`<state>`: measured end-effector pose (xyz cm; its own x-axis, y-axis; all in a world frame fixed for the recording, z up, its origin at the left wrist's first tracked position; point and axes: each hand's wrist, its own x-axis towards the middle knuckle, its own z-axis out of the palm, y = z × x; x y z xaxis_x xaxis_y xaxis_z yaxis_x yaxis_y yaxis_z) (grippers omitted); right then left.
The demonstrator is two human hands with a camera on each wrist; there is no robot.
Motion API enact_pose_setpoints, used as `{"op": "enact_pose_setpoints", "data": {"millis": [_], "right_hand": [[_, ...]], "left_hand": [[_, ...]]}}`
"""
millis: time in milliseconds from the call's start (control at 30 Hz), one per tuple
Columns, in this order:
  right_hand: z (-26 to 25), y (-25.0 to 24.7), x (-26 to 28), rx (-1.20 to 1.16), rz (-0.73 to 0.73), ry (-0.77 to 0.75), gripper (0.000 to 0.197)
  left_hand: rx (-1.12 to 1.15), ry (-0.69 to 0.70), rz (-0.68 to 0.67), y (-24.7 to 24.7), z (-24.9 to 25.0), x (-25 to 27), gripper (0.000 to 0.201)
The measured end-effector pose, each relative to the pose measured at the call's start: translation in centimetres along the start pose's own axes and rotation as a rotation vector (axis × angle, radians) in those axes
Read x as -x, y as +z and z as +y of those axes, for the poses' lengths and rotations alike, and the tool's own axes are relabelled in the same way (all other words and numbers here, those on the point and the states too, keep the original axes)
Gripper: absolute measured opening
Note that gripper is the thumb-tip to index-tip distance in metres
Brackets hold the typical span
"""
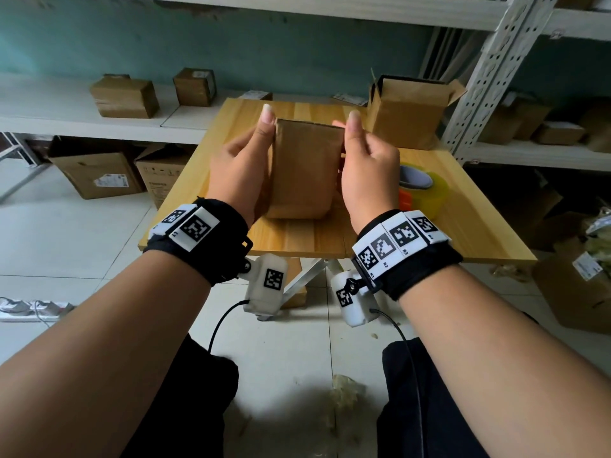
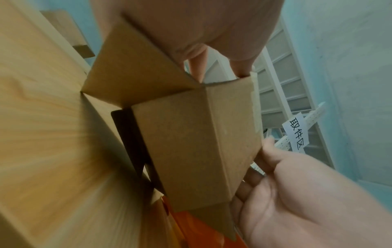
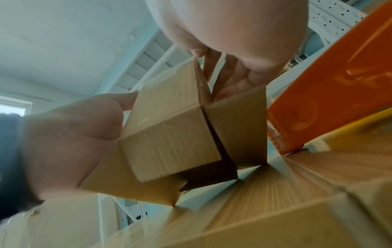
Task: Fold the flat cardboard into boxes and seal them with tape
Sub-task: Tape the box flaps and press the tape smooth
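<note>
Cardboard box (image 1: 302, 170), squared up, is pinched between my left hand (image 1: 239, 166) and right hand (image 1: 367, 170) (bottom flaps loose); next I'd fold them, then fetch tape (image 1: 421, 188) at three o'clock.

A small cardboard box (image 1: 302, 170) stands over the middle of the surface (image 1: 297, 239), between the hands: left hand (image 1: 239, 170) on its left side, right hand (image 1: 368, 173) on its right. A tape roll (image 1: 421, 188) lies on the surface just right of the right hand. Behind it, at the far right corner, stands an open box (image 1: 408, 110). Two boxes (image 1: 125, 95) sit on the shelf (image 1: 49, 117) behind left.
</note>
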<state>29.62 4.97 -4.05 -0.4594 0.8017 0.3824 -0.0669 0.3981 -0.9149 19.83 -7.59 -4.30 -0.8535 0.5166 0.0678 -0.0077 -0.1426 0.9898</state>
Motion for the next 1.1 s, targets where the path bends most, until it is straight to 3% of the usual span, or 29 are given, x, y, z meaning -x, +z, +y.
{"op": "enact_pose_setpoints", "data": {"millis": [100,200,300,367,433,733,1100], "right_hand": [[0.0,0.1,0.0,0.011,-0.035,-0.027,0.045],[0.2,0.6,0.7,0.043,-0.108,-0.078,0.043],[0.8,1.1,1.1,0.179,-0.214,-0.1,0.053],[1.2,1.2,1.0,0.227,-0.233,-0.095,0.047],[1.3,1.2,0.8,0.259,-0.242,-0.081,0.043],[1.1,0.6,0.7,0.269,-0.279,-0.062,0.038],[0.7,-0.4,-0.8,0.181,-0.342,0.015,0.049]], "left_hand": [[-0.013,0.006,0.04,0.2,0.3,0.5,0.042],[-0.067,0.029,0.033,0.4,0.1,0.4,0.067],[-0.203,0.094,-0.029,0.6,0.0,0.7,0.082],[-0.338,0.189,-0.053,0.6,-0.5,0.6,0.107],[-0.362,0.215,-0.03,0.6,-0.8,0.4,0.119],[-0.32,0.198,0.004,-0.3,-1.6,-0.6,0.086],[-0.228,0.092,-0.064,-0.9,-1.2,-0.8,0.089]]}}
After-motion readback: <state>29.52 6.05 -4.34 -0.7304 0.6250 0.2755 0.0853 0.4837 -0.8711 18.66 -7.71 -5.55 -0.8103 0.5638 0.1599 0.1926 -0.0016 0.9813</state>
